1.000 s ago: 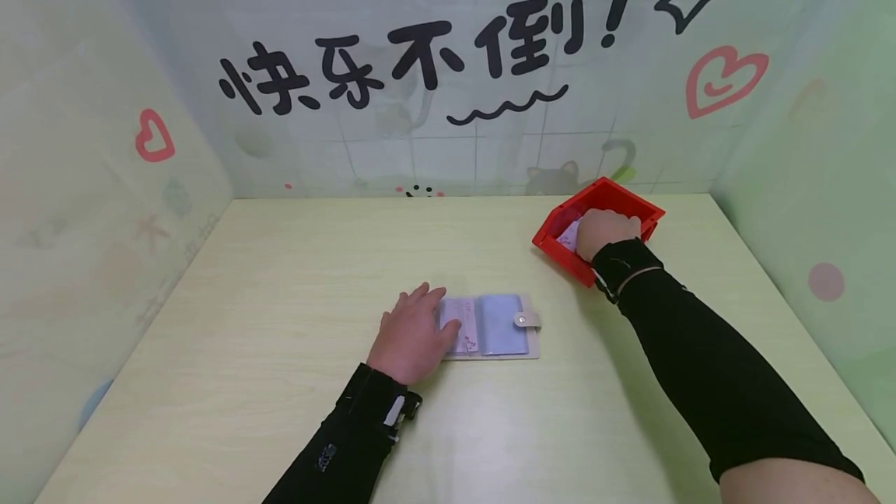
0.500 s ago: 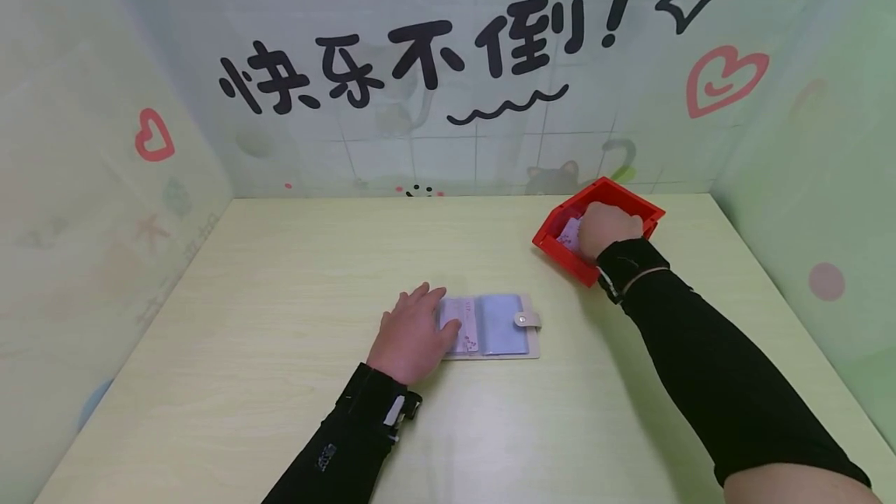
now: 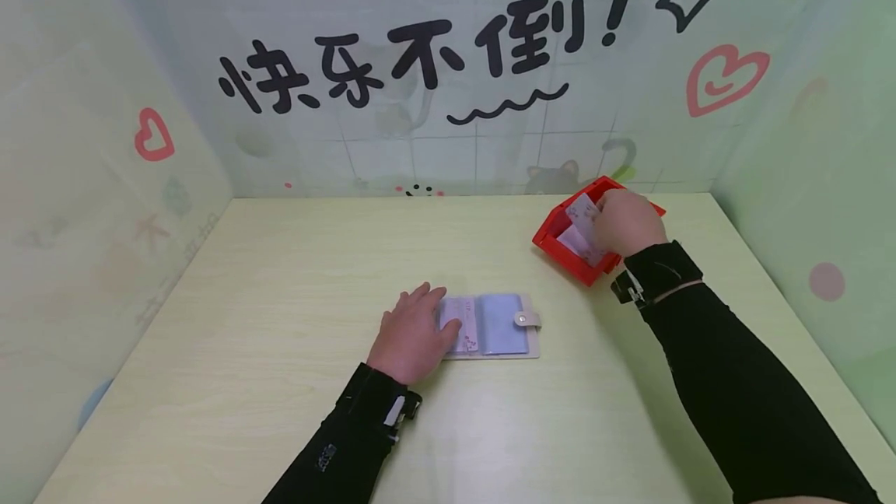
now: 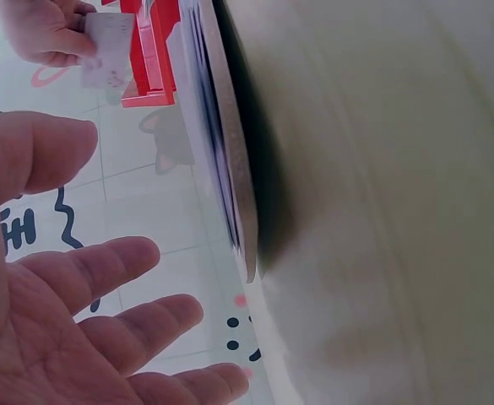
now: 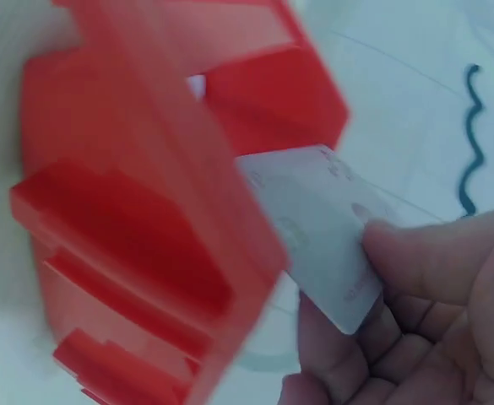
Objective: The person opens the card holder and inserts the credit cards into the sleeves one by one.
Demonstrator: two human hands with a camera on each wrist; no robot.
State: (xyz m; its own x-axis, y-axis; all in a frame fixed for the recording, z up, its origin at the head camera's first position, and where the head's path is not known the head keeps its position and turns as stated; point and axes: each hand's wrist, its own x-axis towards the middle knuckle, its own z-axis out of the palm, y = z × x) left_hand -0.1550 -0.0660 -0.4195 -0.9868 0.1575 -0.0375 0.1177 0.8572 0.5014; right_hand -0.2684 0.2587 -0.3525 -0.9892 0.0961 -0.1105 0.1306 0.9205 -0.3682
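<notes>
My right hand [image 3: 628, 222] is above the red bin [image 5: 120, 169] and pinches a pale card [image 5: 314, 224] with faint print between thumb and fingers. More pinkish cards [image 3: 575, 242] lie inside the bin below it. A small card album [image 3: 502, 325] lies spread open on the table, with blue and lilac sleeves and a snap strap [image 3: 526, 320] at its right side. My left hand [image 3: 413, 337] rests at the album's left edge, thumb over the left page. In the left wrist view its fingers [image 4: 149, 333] are spread and loosely straight, with nothing gripped.
The pale wooden table [image 3: 294, 271] ends at a back wall [image 3: 301, 154] with large black lettering. Patterned panels stand along the left and right sides. The red bin sits near the table's far right edge.
My right hand has risen out of the red bin and shifted slightly right, bringing up a card that now shows at its fingertips. The left hand and album stay put.
</notes>
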